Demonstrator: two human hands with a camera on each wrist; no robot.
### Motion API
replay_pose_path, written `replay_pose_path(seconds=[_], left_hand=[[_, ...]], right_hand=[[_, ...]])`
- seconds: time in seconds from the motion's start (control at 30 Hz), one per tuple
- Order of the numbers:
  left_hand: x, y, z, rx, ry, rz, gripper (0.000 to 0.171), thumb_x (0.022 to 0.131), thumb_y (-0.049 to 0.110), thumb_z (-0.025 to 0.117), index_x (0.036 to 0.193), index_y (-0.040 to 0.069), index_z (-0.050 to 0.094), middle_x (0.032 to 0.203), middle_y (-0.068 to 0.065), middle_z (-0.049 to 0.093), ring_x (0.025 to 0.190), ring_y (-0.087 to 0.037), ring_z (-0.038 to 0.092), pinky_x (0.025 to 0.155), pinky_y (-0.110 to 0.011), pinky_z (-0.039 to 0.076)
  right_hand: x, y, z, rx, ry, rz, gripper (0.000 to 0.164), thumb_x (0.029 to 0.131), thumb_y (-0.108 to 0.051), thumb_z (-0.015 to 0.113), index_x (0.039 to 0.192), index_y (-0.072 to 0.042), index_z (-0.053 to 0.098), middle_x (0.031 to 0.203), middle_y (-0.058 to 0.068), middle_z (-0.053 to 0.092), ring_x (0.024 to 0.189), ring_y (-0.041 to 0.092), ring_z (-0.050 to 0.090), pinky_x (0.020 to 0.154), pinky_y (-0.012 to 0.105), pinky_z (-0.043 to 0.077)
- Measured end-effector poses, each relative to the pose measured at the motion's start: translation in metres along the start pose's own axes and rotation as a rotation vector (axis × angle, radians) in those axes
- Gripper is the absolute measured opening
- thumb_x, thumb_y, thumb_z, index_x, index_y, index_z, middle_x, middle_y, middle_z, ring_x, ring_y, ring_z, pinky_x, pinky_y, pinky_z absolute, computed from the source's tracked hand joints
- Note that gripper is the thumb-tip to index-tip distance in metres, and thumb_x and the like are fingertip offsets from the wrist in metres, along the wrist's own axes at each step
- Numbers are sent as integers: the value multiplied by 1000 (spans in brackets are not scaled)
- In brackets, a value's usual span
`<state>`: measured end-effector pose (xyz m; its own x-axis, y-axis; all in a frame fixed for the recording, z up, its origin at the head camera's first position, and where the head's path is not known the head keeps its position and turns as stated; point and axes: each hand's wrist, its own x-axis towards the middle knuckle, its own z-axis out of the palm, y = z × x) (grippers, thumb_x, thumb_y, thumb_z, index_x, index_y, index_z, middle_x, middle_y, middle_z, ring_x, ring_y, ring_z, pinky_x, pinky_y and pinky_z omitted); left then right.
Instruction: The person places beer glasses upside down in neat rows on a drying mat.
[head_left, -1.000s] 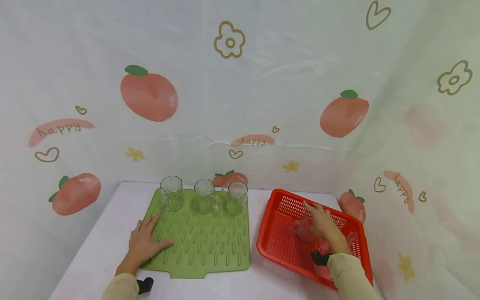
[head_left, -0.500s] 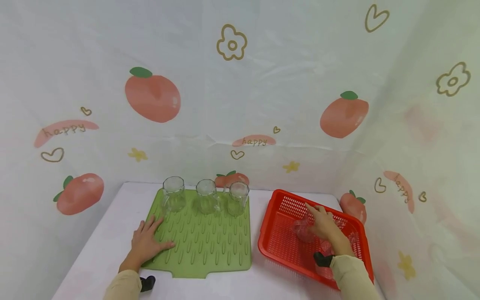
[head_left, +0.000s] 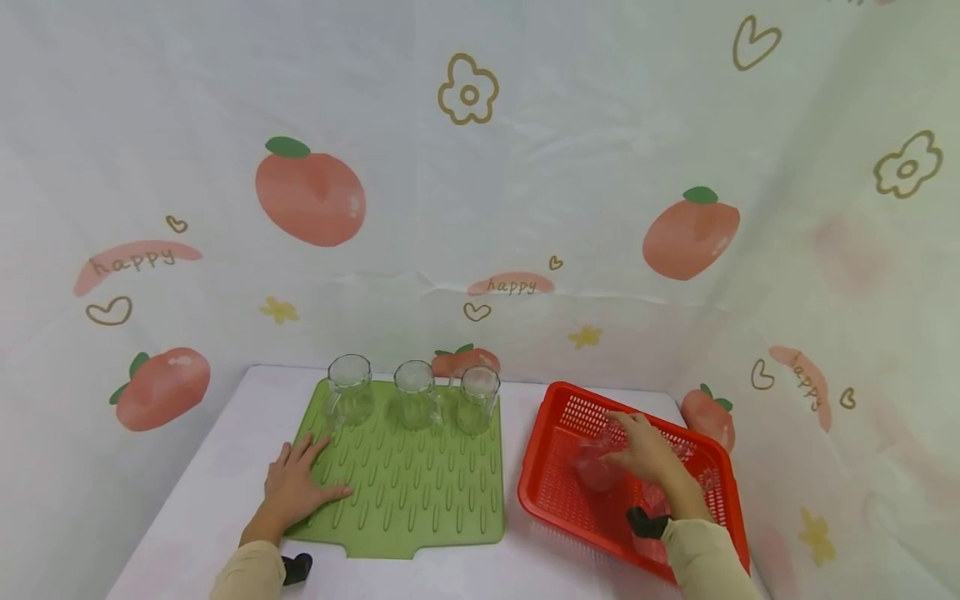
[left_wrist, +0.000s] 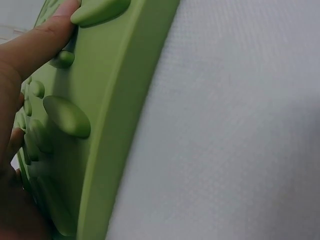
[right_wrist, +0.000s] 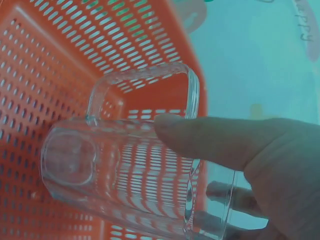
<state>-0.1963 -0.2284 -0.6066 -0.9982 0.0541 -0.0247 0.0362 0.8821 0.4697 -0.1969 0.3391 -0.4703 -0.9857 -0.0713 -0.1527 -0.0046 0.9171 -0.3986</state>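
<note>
In the head view my left hand [head_left: 292, 485] rests with spread fingers on the left edge of a green drying mat [head_left: 405, 521] with raised ridges. The left wrist view shows its thumb against one of the ridges. My right hand [head_left: 651, 454] reaches into a red plastic basket [head_left: 529, 479] and grips a clear glass mug [head_left: 596, 468]. From the right wrist, thumb and fingers span the mug's mouth end, its base [right_wrist: 69, 157] points to the basket's perforated floor, and the square handle [right_wrist: 140, 75] sits on one side.
Along the mat's back edge stand three clear glass mugs: a left one [head_left: 350, 396], a middle one [head_left: 415, 400] and a right one [head_left: 477, 404]. More glassware [head_left: 654, 498] lies in the basket, partly behind my right forearm. A printed white cloth [head_left: 405, 208] hangs behind the table.
The glass mug in my right hand has shifted slightly left within the basket, and is blurred now. My left hand stays on the mat. The head view has turned slightly.
</note>
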Motion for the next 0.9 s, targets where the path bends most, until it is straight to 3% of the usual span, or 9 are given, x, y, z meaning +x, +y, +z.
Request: replay_pose_path(seconds=[0.2,0.63,0.9], left_hand=[[1,-1,0,-15,-10,-9,111,69,65,84,154,8,42,164,-31,24,146,-66,14,111,-84,18],[1,-2,-1,-43,-19,-28,112,68,63,85,154,8,40,165,-30,21,147,-65,11,111,-85,13],[1,-5,3,-46,5,-16,112,67,65,85,153,8,41,164,-31,23,146,-66,12,110,-86,13]], right_hand=[[-5,-10,-7,41,50,16,75,84,-30,84,148,-10,50,140,28,52,120,44,59,92,65,56],[-11,-27,-15,115,198,-46,75,86,-49,79,146,-13,52,139,22,58,122,42,57,92,63,56],[-13,-38,-20,191,298,-125,72,87,-46,80,145,-14,53,136,18,59,121,40,58,93,59,57]])
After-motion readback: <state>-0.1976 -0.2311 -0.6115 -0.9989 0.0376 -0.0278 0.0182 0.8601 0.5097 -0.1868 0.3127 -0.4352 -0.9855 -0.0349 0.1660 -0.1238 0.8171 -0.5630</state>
